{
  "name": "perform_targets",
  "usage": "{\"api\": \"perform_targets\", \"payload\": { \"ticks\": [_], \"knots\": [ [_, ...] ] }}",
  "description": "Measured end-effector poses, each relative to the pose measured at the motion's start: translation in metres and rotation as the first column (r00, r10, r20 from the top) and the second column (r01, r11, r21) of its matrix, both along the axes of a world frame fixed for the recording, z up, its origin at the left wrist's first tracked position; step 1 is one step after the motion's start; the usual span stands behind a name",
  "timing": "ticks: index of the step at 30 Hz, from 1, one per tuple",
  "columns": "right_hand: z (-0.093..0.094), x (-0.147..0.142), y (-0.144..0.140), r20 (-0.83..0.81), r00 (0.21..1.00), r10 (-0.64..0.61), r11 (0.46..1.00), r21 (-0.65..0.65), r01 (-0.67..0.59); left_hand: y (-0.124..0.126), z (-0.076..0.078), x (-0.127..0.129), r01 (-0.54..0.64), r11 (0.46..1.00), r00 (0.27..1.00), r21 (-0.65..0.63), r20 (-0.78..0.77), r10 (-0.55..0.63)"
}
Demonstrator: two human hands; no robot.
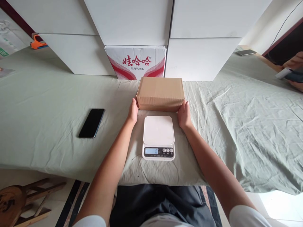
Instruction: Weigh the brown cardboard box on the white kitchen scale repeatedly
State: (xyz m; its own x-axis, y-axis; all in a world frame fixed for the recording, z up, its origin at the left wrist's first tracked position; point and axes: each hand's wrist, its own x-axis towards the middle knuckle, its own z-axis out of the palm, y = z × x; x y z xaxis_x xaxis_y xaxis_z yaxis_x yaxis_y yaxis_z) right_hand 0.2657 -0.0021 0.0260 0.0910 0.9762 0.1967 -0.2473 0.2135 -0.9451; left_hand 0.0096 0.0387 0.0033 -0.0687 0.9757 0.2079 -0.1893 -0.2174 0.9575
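Note:
A plain brown cardboard box [160,93] rests on the pale green cloth of the table [47,104], just behind a white kitchen scale [158,137]. My left hand [133,112] presses against the box's left end and my right hand [184,114] against its right end, gripping it between them. The scale's platform is bare and its display shows 0.
A black phone [91,122] lies left of my arms. White boxes [132,22] and a red-and-white printed carton [135,65] are stacked behind. Another person's hand [293,71] with a device shows at the far right. A second phone [246,52] lies back right; a wooden stool [21,201] stands lower left.

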Motion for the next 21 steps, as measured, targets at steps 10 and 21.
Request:
{"api": "perform_targets", "payload": {
  "ticks": [10,21],
  "knots": [
    [0.01,0.019,-0.009,-0.017,0.995,-0.099,0.995,0.007,0.099,-0.014,0.016,-0.026,-0.09,0.995,0.993,0.037,-0.067,0.093],
    [0.007,0.017,-0.012,-0.001,0.987,-0.159,0.987,0.019,0.159,-0.012,0.006,-0.024,-0.124,0.992,0.987,0.0,-0.107,0.123]
  ]
}}
